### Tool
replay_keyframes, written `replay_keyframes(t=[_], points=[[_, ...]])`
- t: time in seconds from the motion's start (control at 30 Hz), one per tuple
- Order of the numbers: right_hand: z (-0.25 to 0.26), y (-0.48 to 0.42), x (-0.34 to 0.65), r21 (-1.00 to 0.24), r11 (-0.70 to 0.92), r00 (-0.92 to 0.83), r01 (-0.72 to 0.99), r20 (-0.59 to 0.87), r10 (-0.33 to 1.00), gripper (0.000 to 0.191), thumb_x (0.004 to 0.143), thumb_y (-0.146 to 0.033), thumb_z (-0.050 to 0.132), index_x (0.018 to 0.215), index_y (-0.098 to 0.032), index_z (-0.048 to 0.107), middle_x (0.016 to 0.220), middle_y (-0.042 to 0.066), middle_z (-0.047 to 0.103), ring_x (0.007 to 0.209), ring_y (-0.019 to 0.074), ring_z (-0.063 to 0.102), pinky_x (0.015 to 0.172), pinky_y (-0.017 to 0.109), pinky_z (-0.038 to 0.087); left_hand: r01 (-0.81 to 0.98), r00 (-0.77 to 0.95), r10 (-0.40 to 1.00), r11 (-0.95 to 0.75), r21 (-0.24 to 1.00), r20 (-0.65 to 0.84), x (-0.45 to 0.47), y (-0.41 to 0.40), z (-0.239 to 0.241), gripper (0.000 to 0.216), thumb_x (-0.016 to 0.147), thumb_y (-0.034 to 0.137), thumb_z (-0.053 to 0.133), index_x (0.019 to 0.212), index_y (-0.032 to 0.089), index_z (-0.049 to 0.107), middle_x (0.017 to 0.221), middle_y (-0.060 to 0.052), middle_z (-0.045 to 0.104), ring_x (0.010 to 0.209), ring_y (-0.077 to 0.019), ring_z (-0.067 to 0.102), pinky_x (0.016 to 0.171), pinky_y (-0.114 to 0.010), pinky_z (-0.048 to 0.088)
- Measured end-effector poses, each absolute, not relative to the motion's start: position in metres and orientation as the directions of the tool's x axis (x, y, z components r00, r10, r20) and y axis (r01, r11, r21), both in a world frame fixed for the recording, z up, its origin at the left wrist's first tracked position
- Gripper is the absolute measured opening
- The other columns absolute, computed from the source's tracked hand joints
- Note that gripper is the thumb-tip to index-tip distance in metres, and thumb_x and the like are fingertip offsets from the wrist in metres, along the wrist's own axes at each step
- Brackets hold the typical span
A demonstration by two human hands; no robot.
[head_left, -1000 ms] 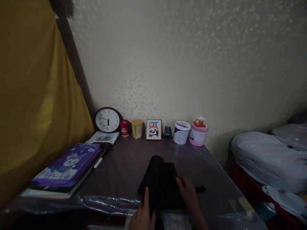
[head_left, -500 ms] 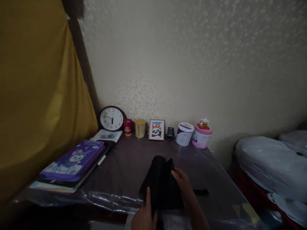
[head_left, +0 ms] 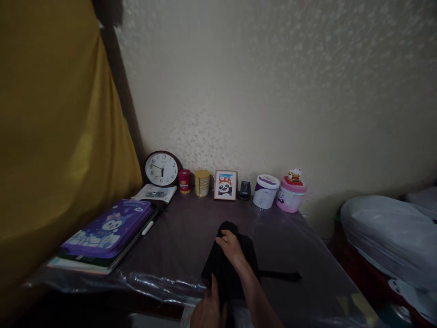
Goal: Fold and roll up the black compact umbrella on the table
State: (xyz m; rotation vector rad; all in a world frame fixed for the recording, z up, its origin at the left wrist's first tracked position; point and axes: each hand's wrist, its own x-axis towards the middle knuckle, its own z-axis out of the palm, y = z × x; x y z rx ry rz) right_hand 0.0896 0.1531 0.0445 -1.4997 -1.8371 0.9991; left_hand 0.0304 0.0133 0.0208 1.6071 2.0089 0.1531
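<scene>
A black cloth (head_left: 218, 273) lies folded on the dark table (head_left: 184, 237) near its front edge. My right hand (head_left: 231, 247) reaches over it and is closed on the cloth's far rolled end. At the bottom of the view my left hand (head_left: 209, 310) rests on the near edge of the cloth, thumb raised, fingers mostly out of frame. A thin black strap (head_left: 280, 275) runs out from the cloth to the right.
Along the wall stand a clock (head_left: 161, 169), a red tin (head_left: 185, 181), a gold tin (head_left: 202, 182), a framed panda picture (head_left: 225, 185), a white tub (head_left: 265, 191) and a pink tub (head_left: 291, 194). Purple case (head_left: 109, 228) on books at left. Plastic-wrapped bundles (head_left: 392, 237) at right.
My right hand has moved from the cloth's right side forward and left to its far end and closed on it. The view has shifted slightly left.
</scene>
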Motion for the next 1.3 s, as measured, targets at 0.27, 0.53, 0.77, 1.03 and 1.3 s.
replay_keyframes(t=[0.27,0.53,0.77,1.03,1.3], points=[[0.042,0.151,0.082,-0.69,0.181,-0.278,0.701,-0.03,0.96,0.035,0.078,-0.026,0.053,0.11,-0.013,0.056,0.069,0.003,0.069,0.076,0.0176,0.065,0.062,0.023,0.04,0.862,-0.131,0.929,0.28,0.424,-0.347,0.028,0.012,0.014,0.061,0.086,0.024,0.035,0.14,0.004,0.014,0.126,-0.019,0.052,0.105,-0.0224,0.058,0.083,-0.029,0.042],[0.042,0.14,0.078,-0.621,0.287,-0.365,0.73,0.002,0.931,0.025,0.084,-0.023,0.042,0.101,-0.02,0.06,0.07,0.0,0.071,0.067,0.0123,0.065,0.061,0.02,0.039,0.801,-0.114,0.925,0.302,0.518,-0.363,0.023,0.008,0.018,0.067,0.087,0.031,0.035,0.141,0.009,0.001,0.11,-0.013,0.064,0.095,-0.0212,0.063,0.075,-0.026,0.044],[0.046,0.133,0.081,-0.626,0.351,-0.41,0.697,0.053,0.91,0.023,0.083,-0.02,0.044,0.094,-0.024,0.063,0.071,-0.003,0.071,0.073,0.0126,0.066,0.065,0.02,0.041,0.86,-0.044,0.937,0.213,0.464,-0.347,0.022,0.011,0.019,0.07,0.085,0.024,0.037,0.142,0.021,-0.004,0.105,-0.006,0.067,0.097,-0.0188,0.062,0.076,-0.024,0.042],[0.031,0.096,0.125,-0.671,0.638,-0.495,0.378,0.436,0.752,0.024,0.09,-0.026,0.04,0.095,-0.025,0.064,0.097,0.003,0.068,0.099,0.0164,0.058,0.088,0.03,0.043,0.868,-0.031,0.917,0.222,0.445,-0.397,0.022,0.015,0.008,0.071,0.086,0.025,0.032,0.139,0.014,-0.015,0.103,-0.01,0.068,0.089,-0.0222,0.065,0.071,-0.028,0.045],[0.016,0.151,0.132,-0.518,0.71,-0.586,0.477,0.416,0.696,0.031,0.092,-0.028,0.035,0.108,-0.024,0.062,0.12,0.004,0.06,0.121,0.0175,0.044,0.107,0.045,0.025,0.846,-0.094,0.898,0.3,0.441,-0.43,0.023,0.015,0.008,0.069,0.088,0.03,0.03,0.138,0.011,-0.014,0.102,-0.013,0.068,0.09,-0.0218,0.065,0.072,-0.028,0.045]])
